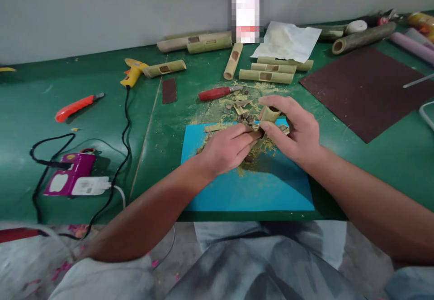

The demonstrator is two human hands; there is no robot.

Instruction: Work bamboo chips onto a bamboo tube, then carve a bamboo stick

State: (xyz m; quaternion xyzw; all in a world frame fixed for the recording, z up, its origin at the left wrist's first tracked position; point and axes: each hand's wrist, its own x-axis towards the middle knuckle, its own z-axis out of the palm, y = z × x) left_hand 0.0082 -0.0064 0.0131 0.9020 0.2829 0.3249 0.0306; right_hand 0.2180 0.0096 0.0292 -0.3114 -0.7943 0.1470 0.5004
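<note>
My right hand grips a short bamboo tube near its upper end, thumb on the near side and fingers curled over the far side. The tube is tilted, its open end facing up. Lower down, the closed fingers of my left hand press against the same tube; whether a small piece is pinched in them is hidden. Beneath both hands lies a blue sheet strewn with bamboo shavings and dark scraps. A red-handled knife rests just beyond the sheet.
Bamboo tubes with cut openings lie along the back, near a white paper. A brown sheet is at right. To the left are a yellow glue gun, an orange cutter and a purple power strip with cables.
</note>
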